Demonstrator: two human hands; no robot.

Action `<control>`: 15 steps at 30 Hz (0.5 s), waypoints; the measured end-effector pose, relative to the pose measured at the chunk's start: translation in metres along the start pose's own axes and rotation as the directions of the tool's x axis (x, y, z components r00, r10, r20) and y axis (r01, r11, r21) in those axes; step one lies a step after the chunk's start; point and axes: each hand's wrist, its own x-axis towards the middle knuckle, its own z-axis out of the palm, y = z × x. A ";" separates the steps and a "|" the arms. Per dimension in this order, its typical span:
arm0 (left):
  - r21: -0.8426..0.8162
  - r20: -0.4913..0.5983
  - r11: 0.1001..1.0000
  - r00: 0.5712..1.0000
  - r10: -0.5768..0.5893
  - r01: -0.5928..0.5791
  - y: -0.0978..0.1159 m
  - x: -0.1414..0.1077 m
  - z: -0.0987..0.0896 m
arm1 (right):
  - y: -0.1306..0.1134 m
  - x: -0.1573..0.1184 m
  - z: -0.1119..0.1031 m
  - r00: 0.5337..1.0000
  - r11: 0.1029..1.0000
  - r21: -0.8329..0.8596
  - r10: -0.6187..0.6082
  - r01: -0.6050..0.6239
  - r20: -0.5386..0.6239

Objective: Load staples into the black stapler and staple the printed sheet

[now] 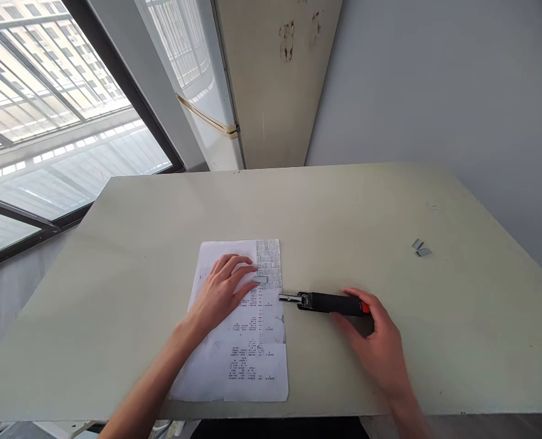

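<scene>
At the fingers, then: my left hand (222,288) had its thumb and index fingertip at a short, flat grey metal staple strip (261,280). I could not tell whether they pinched it or merely framed it. The other left fingers curved over the creased white paper sheet (256,391), which was printed in small dark type and lay flat.

Over on the right, my right hand (383,338) had thumb and fingers closed around the rear of a long black stapler (332,303) with a silver metal nose and a red end. The nose pointed left, right at the sheet's edge.

So how far along? The strip was outside the stapler, so I judged that loading this one was not yet done; whether another sat inside was hidden. I saw no staple driven into the sheet.

Farther out, a few more grey metal strips (422,251) lay well apart to the right on the pale worktop (344,225), and past its edge stood a plain grey wall (435,91).
</scene>
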 end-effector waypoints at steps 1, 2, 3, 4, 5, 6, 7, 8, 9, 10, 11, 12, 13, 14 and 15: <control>-0.006 -0.003 1.000 1.000 0.003 -0.003 -0.001 0.000 0.000 | 0.000 0.000 0.000 1.000 1.000 0.001 0.000 0.000 0.005; -0.012 -0.004 1.000 1.000 0.006 -0.006 0.000 0.000 0.001 | 0.000 0.000 0.000 1.000 1.000 0.000 -0.002 0.002 0.008; -0.021 -0.005 1.000 1.000 0.010 -0.010 0.001 0.000 0.001 | 0.000 0.000 0.000 1.000 1.000 -0.003 -0.004 0.004 0.006; -0.032 -0.006 0.999 1.000 0.016 -0.016 0.004 0.000 0.001 | 0.000 0.000 0.000 1.000 1.000 -0.009 -0.005 0.005 0.001; -0.045 -0.007 0.999 1.000 0.025 -0.025 0.007 0.001 0.001 | 0.000 0.000 0.000 1.000 1.000 -0.014 -0.004 0.004 -0.001; -0.060 -0.011 0.998 0.999 0.036 -0.037 0.011 0.002 0.000 | 0.000 0.001 0.000 1.000 1.000 -0.018 -0.003 0.002 -0.003; -0.075 -0.014 0.996 0.999 0.051 -0.052 0.016 0.003 -0.001 | 0.000 0.001 0.001 1.000 1.000 -0.021 -0.001 0.001 -0.005; -0.086 -0.018 0.994 0.998 0.068 -0.069 0.021 0.005 -0.003 | 0.000 0.001 0.001 1.000 1.000 -0.023 -0.002 0.002 -0.007; -0.093 -0.022 0.992 0.996 0.087 -0.089 0.026 0.007 -0.005 | 0.000 0.002 0.001 1.000 1.000 -0.023 -0.007 0.007 -0.009; -0.096 -0.020 0.990 0.994 0.106 -0.108 0.032 0.009 -0.007 | 0.001 0.002 0.001 1.000 1.000 -0.023 -0.014 0.013 -0.010; -0.095 -0.012 0.987 0.992 0.128 -0.128 0.036 0.011 -0.008 | 0.001 0.003 0.001 1.000 0.999 -0.025 -0.020 0.020 -0.010; -0.090 0.000 0.985 0.989 0.149 -0.149 0.041 0.013 -0.010 | 0.001 0.003 0.000 1.000 0.999 -0.028 -0.026 0.026 -0.011; -0.081 0.011 0.982 0.985 0.170 -0.169 0.045 0.015 -0.010 | 0.000 0.003 0.000 0.999 0.999 -0.032 -0.031 0.030 -0.012; -0.069 0.021 0.980 0.982 0.188 -0.186 0.048 0.017 -0.011 | 0.000 0.003 0.000 0.999 0.999 -0.036 -0.033 0.033 -0.015; -0.057 0.030 0.978 0.979 0.202 -0.200 0.051 0.018 -0.011 | -0.001 0.003 0.000 0.999 0.999 -0.038 -0.034 0.034 -0.019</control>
